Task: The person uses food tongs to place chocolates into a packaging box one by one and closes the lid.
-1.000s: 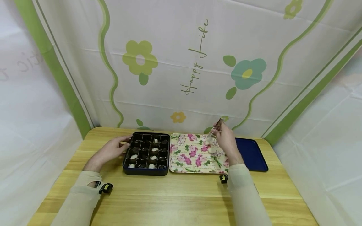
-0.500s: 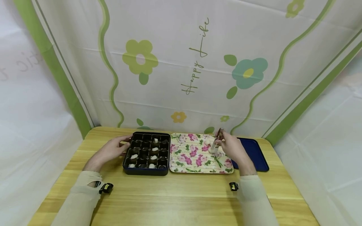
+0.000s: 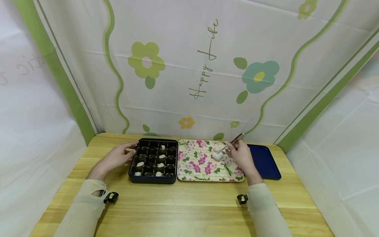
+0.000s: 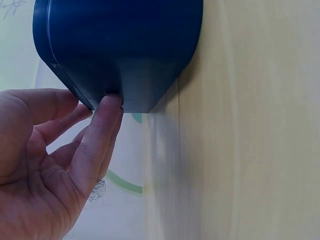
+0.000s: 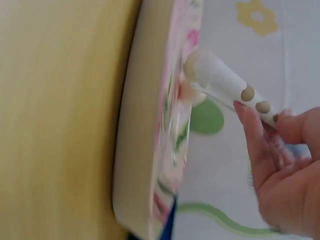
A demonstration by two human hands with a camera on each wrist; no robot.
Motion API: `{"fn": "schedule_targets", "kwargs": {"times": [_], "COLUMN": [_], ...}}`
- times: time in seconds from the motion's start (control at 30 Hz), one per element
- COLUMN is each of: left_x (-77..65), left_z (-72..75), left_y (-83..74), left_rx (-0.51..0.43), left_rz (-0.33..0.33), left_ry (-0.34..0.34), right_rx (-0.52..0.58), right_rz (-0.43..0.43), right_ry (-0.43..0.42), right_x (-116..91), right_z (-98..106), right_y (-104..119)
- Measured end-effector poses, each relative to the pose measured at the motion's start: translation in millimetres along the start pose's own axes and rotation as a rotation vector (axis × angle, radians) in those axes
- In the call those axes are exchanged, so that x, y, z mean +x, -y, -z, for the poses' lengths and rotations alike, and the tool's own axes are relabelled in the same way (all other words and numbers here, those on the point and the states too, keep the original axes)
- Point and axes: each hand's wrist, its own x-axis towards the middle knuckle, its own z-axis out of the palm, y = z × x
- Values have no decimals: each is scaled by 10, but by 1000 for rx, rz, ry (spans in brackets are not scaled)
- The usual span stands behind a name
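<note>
My right hand (image 3: 241, 154) holds slim metal tongs (image 5: 220, 77) with round holes in them, between thumb and fingers. At their tips is a white piece (image 3: 217, 156), perhaps a chocolate, over the flower-printed tray (image 3: 192, 161). A second pale piece (image 5: 189, 94) is close beside it on the tray. My left hand (image 3: 116, 154) touches the left side of the dark blue box (image 3: 152, 180) with its fingertips, near the back corner; the left wrist view shows a fingertip (image 4: 111, 102) on the box's wall. White and dark pieces sit in several compartments of the box.
The box stands directly left of the tray. A flat dark blue lid-like tray (image 3: 264, 162) lies to the right, partly behind my right hand. All rest on a wooden table (image 3: 177, 207), with a printed curtain (image 3: 177, 65) behind it.
My right hand moved right and forward, then slightly back left, with the tongs now lying lower and slanting left. The white piece has shifted left at their tips. My left hand stays put.
</note>
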Motion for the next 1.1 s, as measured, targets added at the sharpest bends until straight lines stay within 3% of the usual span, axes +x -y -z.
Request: {"fn": "schedule_targets", "kwargs": {"times": [0.1,0.17,0.27,0.4,0.53,0.83,1.1], "left_x": [-3,-1,3,8,7,4,-7], "left_z": [1,1,-1,-5,-4,2,6], "left_y": [0,1,-1,-1,1,0,-17], "left_rx": [0,-2,3,10,3,-2,15], "left_rz": [-2,-2,0,0,2,1,4], "left_ry": [-1,0,1,1,4,3,3], "right_rx": [228,290,312,296,220,-71,-226], "right_rz": [-157,-225,-252,-211,-116,177,195], "right_ry": [17,10,-9,-50,-79,-141,-129], "right_x": [15,23,24,21,-7,-170,-241], "right_z": [-26,-38,-37,-36,-42,-265,-430], "right_y": [-33,-48,-67,-78,-45,163,243]}}
